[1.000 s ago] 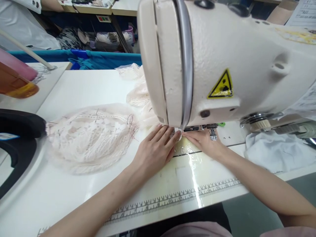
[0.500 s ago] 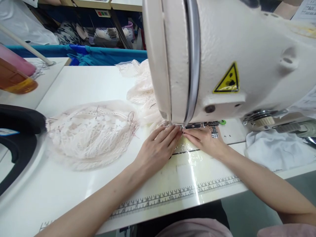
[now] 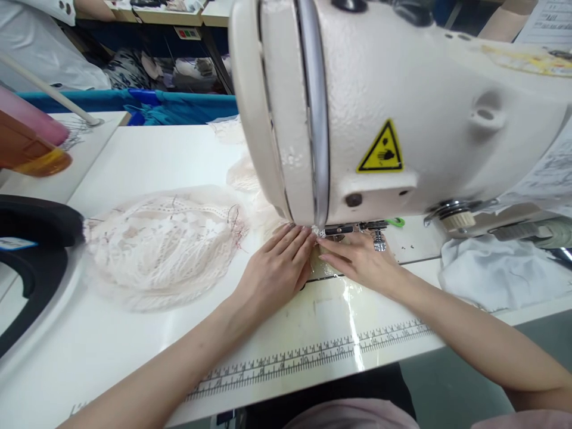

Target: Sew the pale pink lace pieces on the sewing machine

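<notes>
My left hand (image 3: 286, 262) lies flat, fingers stretched and side by side, on the near edge of pale lace fabric (image 3: 243, 173) just left of the presser foot. Most of that fabric runs back behind the head of the white sewing machine (image 3: 379, 119). On the foot's near right side rests my right hand (image 3: 364, 259), its fingers extended and the thumb apart from the forefinger. Its fingertips almost meet those of the left hand. The needle point and any cloth beneath the fingertips are hidden.
A gathered cream lace piece (image 3: 165, 250) with loose dark red threads lies left. Beyond it are a black curved object (image 3: 40, 220) and an orange-pink thread cone (image 3: 36, 137). White cloth (image 3: 500, 274) sits right. A printed ruler (image 3: 308, 357) follows the front edge. A co-worker's sleeve (image 3: 40, 47) shows.
The camera view has shifted, so the machine head appears further left. My right thumb and forefinger look wider apart. My left hand stays beside the presser foot.
</notes>
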`<act>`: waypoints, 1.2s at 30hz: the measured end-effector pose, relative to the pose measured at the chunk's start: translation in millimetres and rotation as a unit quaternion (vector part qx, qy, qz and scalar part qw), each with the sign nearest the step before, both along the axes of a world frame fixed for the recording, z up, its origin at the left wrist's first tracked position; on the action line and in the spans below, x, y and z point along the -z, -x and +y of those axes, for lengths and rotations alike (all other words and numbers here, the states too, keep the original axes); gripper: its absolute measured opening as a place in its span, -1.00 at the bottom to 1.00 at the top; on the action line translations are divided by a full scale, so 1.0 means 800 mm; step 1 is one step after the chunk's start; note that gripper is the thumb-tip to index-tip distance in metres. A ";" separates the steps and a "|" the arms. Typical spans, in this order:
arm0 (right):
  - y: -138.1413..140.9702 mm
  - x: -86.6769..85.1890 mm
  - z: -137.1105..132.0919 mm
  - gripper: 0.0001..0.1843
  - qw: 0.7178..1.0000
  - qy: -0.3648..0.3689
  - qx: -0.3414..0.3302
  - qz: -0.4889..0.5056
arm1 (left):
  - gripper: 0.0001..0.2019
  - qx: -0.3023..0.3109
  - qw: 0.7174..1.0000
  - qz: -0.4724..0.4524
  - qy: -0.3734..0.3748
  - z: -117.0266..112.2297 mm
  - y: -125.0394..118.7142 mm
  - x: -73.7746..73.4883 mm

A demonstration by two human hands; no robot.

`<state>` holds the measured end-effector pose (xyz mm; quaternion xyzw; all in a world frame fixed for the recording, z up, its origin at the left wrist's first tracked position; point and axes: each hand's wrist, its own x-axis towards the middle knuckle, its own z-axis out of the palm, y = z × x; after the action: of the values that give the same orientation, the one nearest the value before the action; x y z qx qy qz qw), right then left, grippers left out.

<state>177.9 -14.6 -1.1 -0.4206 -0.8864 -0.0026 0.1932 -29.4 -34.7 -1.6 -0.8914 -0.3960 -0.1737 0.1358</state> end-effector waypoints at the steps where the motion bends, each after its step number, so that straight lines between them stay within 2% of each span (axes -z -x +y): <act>1: 0.001 0.001 0.000 -0.60 1.000 -0.002 0.002 -0.003 | -0.67 -0.004 1.000 0.001 0.003 0.000 0.000 0.000; 9: 0.006 0.013 0.001 -0.61 0.999 -0.035 0.021 -0.001 | -0.64 -0.016 1.000 -0.009 0.016 0.000 -0.001 0.000; 13: 0.008 0.014 0.001 -0.61 0.999 -0.042 0.031 0.002 | -0.63 -0.025 0.999 -0.024 0.032 0.001 -0.002 0.000; 20: 0.009 0.011 -0.003 -0.60 0.997 -0.073 0.034 -0.005 | -0.63 -0.031 0.999 0.000 0.023 0.003 -0.004 -0.002; 27: -0.001 0.010 0.014 -0.65 0.998 -0.023 0.032 0.045 | -0.61 -0.051 0.998 -0.007 0.036 -0.003 -0.006 -0.006; 30: -0.004 0.013 0.019 -0.66 0.997 -0.034 0.034 0.053 | -0.63 -0.078 0.996 0.000 0.032 -0.005 -0.007 -0.011; 33: -0.005 0.015 0.019 -0.65 0.995 -0.059 0.028 0.069 | -0.68 -0.106 0.993 0.004 0.045 0.008 -0.007 -0.019; 36: -0.009 0.016 0.019 -0.67 0.996 -0.064 0.017 0.065 | -0.72 -0.125 0.990 -0.026 0.064 0.040 -0.006 -0.029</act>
<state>185.0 0.6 -13.6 -0.4219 -0.8626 -0.0353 0.2769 -25.0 -2.7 21.2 -0.8369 -0.5182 -0.1522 0.0886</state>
